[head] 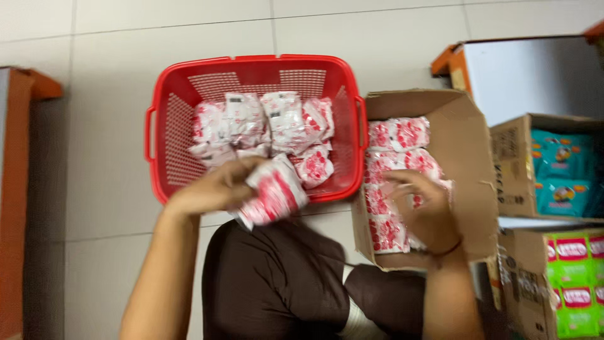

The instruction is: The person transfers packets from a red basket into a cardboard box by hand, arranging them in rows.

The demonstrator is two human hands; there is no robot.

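My left hand (217,187) grips a stack of red-and-white snack packets (274,196) over the near rim of a red plastic basket (167,135). Inside the basket lie several more of the same packets (264,123). My right hand (428,211) reaches into an open cardboard box (469,170) to the right of the basket, fingers resting on the red-and-white packets (396,135) packed in it. Whether that hand has closed on a packet is unclear because of blur.
Cartons of teal packets (563,170) and green-and-red packets (576,283) stand at the right. A white-topped shelf with orange edge (528,75) is behind them. Orange furniture (16,189) lines the left. My knees in dark trousers (277,283) are below the basket, on a tiled floor.
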